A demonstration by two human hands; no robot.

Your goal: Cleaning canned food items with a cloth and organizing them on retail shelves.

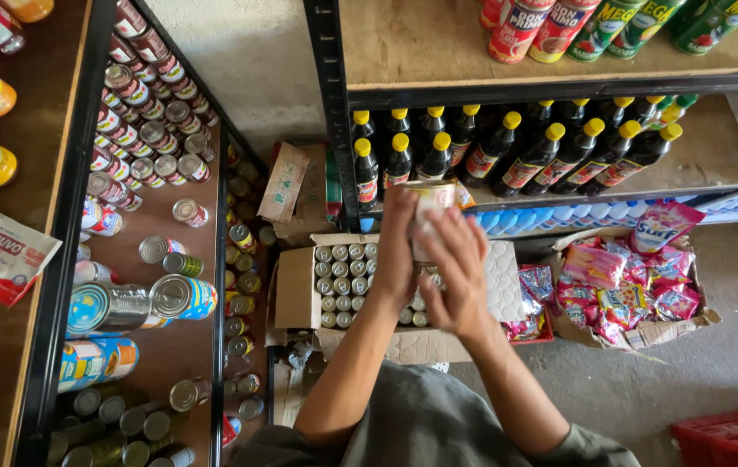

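Both hands are grasping one small can [430,201] at frame centre — left hand [397,251] and right hand [460,272] fingers are wrapping it — above an open carton [300,290] of tins on the floor.

Even, soft daylight; no hard shadows. Glare on can tops [172,297] at left. Wide-angle bending toward edges. Raised hands [438,255] slightly motion-blurred; shelves sharp.
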